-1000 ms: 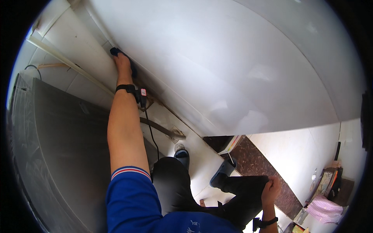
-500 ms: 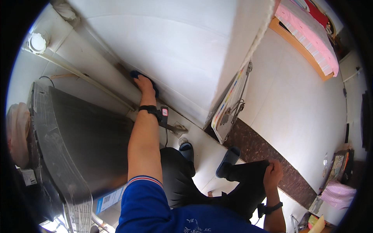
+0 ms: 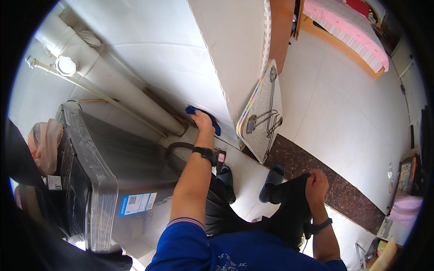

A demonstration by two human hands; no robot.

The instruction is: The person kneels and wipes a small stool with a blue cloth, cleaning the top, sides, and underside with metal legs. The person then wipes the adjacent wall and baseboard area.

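My left arm reaches forward, and my left hand point(image 3: 203, 121) is closed over a dark blue cloth point(image 3: 218, 129). The cloth lies against the low part of a white wall point(image 3: 165, 67), near its outer corner; the fingers partly hide behind the back of the hand. My right hand point(image 3: 318, 185) rests on my bent right knee, its fingers curled over the black trouser leg point(image 3: 291, 198). Black bands circle both wrists.
A grey washing machine point(image 3: 135, 167), partly wrapped in clear film, stands at the left. Behind it run a thick white pipe point(image 3: 131, 97) and a grey hose point(image 3: 171, 152). A folded table point(image 3: 264, 119) leans by the wall's end. A dark threshold point(image 3: 332, 185) crosses the floor; a bed point(image 3: 348, 31) stands beyond.
My left hand and the cloth have moved down and right along the wall, nearer its corner. The view has shifted, showing more of the washing machine. My right hand stays on the knee.
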